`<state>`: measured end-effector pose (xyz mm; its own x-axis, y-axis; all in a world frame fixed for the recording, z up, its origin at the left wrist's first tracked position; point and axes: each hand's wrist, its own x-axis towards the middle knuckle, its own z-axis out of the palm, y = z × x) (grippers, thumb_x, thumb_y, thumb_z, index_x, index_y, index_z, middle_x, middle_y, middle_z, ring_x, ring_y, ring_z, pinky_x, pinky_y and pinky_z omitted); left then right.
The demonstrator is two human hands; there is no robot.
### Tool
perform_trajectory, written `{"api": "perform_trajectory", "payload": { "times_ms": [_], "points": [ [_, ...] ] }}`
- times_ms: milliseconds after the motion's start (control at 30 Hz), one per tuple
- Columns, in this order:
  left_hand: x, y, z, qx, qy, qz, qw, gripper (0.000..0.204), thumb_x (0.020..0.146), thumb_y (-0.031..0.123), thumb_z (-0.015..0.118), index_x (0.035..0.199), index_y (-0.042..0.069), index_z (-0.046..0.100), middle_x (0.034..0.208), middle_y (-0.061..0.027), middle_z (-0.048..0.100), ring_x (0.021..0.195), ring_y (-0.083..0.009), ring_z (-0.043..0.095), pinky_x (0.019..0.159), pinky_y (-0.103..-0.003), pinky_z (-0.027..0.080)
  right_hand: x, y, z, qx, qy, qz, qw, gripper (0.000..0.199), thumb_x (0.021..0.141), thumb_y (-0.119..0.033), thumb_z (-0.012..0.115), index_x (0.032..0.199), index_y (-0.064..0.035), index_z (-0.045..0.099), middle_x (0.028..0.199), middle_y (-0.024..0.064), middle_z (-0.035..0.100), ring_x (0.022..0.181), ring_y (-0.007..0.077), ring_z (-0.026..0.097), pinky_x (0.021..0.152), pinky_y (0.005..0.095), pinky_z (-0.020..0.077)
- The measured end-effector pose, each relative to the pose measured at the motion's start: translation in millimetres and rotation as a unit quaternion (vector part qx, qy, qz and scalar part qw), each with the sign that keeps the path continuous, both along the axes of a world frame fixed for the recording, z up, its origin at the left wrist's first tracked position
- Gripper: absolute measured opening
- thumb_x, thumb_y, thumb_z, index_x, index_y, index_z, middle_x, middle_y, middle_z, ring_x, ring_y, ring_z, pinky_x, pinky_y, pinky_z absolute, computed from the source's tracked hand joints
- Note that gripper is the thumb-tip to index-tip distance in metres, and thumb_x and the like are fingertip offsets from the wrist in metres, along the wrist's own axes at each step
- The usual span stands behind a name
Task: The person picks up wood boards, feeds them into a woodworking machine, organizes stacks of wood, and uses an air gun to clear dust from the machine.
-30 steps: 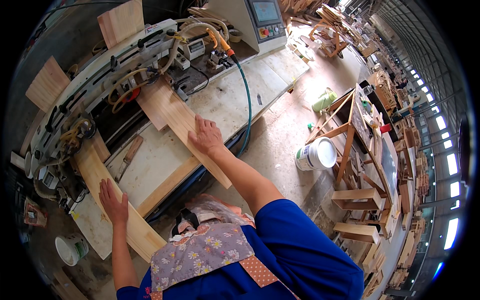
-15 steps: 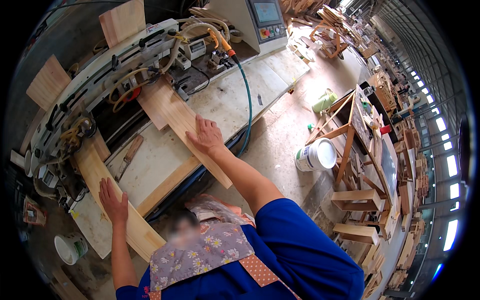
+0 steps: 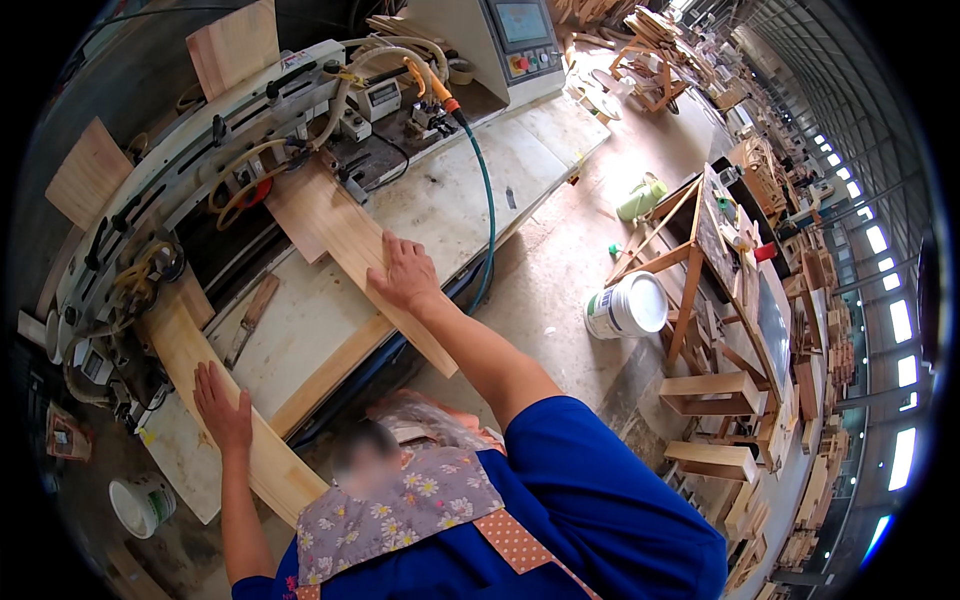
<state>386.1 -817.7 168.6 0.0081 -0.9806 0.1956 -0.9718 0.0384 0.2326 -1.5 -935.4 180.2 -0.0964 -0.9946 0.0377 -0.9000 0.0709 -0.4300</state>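
Observation:
My left hand [image 3: 224, 408] lies flat with fingers stretched on a long pale wooden board [image 3: 272, 462], which runs from under the machine's left part toward my body. On a second board [image 3: 345, 228], farther right, rests my right hand [image 3: 405, 275], fingers spread and thumb on the wood. Both boards have their far ends under the white-railed machine [image 3: 225, 125], where clamps and hoses hide them. Between them a narrow wooden strip [image 3: 333, 372] lies along the table's near edge. A wooden-handled tool [image 3: 252, 318] lies on the white tabletop [image 3: 312, 300].
Two upright wooden panels [image 3: 232, 48] stand behind the machine. A control box with a screen [image 3: 522, 25] is at the far right of the table, near an orange air gun [image 3: 440, 88] on a green hose. White buckets [image 3: 638, 304] and a wooden-framed table [image 3: 690, 260] stand on the floor.
The whole view has shifted slightly. Both hands stay in place on their boards, and nothing else has visibly moved.

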Motion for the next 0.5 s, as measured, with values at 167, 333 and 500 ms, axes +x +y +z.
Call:
{"api": "perform_trajectory", "payload": {
  "times_ms": [167, 333, 500],
  "points": [
    [3, 1, -1, -0.007, -0.003, 0.000, 1.000, 0.077, 0.076, 0.018, 0.065, 0.144, 0.006, 0.030, 0.150, -0.0148, 0.029, 0.140, -0.0304, 0.024, 0.114, -0.046, 0.018, 3, -1, -1, -0.023, -0.007, -0.001, 1.000, 0.074, 0.078, -0.045, 0.058, 0.138, -0.0078, 0.036, 0.121, 0.0181, 0.053, 0.113, 0.0354, 0.048, 0.094, 0.0441, 0.0423],
    [0, -3, -2, -0.001, 0.002, -0.009, 1.000, 0.078, 0.076, 0.018, 0.065, 0.144, 0.006, 0.029, 0.150, -0.0148, 0.028, 0.140, -0.0308, 0.024, 0.114, -0.047, 0.018, -4, 0, -10, -0.031, -0.011, -0.009, 0.999, 0.071, 0.079, -0.044, 0.058, 0.137, -0.0078, 0.038, 0.118, 0.0185, 0.055, 0.112, 0.0349, 0.050, 0.092, 0.0439, 0.0431],
    [8, 0, -12, -0.013, -0.004, 0.000, 1.000, 0.077, 0.077, 0.017, 0.064, 0.145, 0.005, 0.029, 0.151, -0.0149, 0.027, 0.140, -0.0309, 0.024, 0.114, -0.046, 0.019, 0, -3, -10, -0.040, -0.010, 0.010, 0.999, 0.071, 0.078, -0.041, 0.058, 0.135, -0.0062, 0.037, 0.119, 0.0186, 0.053, 0.114, 0.0354, 0.047, 0.095, 0.0447, 0.0417]
  ]
}}
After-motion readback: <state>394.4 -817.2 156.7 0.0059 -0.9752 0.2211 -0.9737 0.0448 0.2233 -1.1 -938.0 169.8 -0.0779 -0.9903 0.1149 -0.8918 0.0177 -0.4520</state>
